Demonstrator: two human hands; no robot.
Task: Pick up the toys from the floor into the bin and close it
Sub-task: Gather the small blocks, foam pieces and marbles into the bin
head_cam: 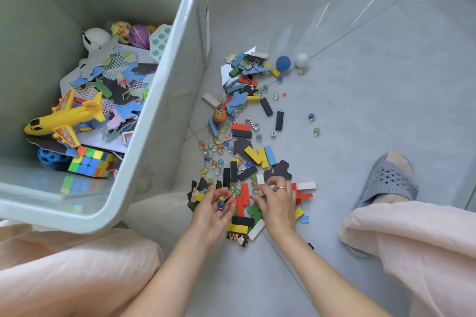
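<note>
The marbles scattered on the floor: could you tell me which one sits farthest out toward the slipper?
The green marble, lying alone on bare floor. It is the rightmost one, just beyond the blue marble, well clear of the main toy pile.

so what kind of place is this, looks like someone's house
Most likely a room in a home, though little of it shows. A pale tiled floor is strewn with marbles, blocks and puzzle pieces, a large plastic toy bin sits beside them, and the person wears a house slipper.
</note>
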